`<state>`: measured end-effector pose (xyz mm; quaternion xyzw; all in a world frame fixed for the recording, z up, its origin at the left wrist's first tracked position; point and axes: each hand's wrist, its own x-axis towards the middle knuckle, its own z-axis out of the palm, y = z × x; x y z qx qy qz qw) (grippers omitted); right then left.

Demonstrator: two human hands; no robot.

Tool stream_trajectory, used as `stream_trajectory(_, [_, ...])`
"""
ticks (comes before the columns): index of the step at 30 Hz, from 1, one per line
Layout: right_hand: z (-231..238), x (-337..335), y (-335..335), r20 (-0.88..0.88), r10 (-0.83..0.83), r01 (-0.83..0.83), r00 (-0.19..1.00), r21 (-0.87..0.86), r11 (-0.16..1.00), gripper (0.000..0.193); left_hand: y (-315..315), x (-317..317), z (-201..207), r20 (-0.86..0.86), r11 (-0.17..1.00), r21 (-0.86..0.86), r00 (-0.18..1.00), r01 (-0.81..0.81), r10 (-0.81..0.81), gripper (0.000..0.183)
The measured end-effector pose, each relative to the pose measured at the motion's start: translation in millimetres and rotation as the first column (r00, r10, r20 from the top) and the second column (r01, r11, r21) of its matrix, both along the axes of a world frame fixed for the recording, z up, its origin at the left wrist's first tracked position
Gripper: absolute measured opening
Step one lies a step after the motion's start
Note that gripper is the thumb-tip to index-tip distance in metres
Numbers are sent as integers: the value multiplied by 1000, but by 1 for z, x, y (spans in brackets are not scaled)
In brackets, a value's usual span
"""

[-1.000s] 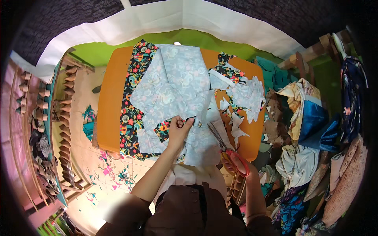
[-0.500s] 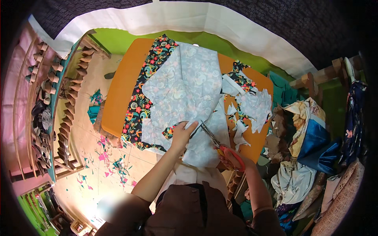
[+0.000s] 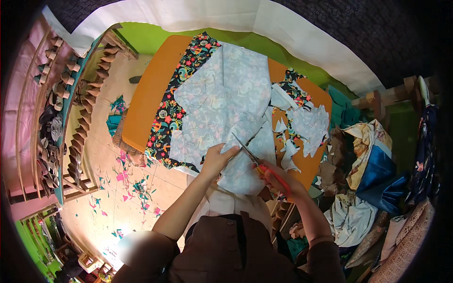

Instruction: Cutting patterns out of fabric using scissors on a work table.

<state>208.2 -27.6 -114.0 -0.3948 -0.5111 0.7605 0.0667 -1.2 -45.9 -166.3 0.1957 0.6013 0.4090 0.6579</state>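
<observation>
A floral fabric (image 3: 203, 104) lies over the table, mostly with its pale underside up; its black, bright-flowered face shows along the left edge. Near the table's front edge, my left hand (image 3: 216, 159) pinches the fabric, thumb on top and fingers underneath. Red-handled scissors (image 3: 247, 150) are in my right hand (image 3: 274, 177), fingers through the grips. Their blades point up and left over the cloth, just right of my left thumb, beside a slit running up the cloth. How far apart the blades are is hard to see.
Cut scraps (image 3: 309, 127) lie on the right side of the orange table (image 3: 147, 94). Colourful snippets (image 3: 141, 188) litter the tiled floor. Wooden shoe forms (image 3: 85, 118) line a rack at left. Heaped fabrics (image 3: 351, 217) and a blue satin cloth (image 3: 380, 162) are at right.
The scissors have shifted slightly up and left over the cloth, with my right hand following. My left hand keeps its pinch on the fabric. The whole view has shifted a little.
</observation>
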Motion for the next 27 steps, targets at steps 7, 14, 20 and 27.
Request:
stream_trajectory(7, [-7,8,9,12,-15,18,1000,-310,950,45,-4,-10,7,18,1000,13,1000,21,-21,30])
stream_trajectory(14, [-36,21,17,-32,257,-258,966,-49,965,38,0,-26,17,60,985,50,983,168,-171,28])
stream_trajectory(20, [-24,15,29,-97,303,-318,948,-236,918,36,1,-37,26,-5,952,0,952,307,-307,28])
stream_trajectory(27, [-26,8,41,-11,267,-247,964,-423,872,27,-7,-43,6,-235,943,76,925,325,-300,49])
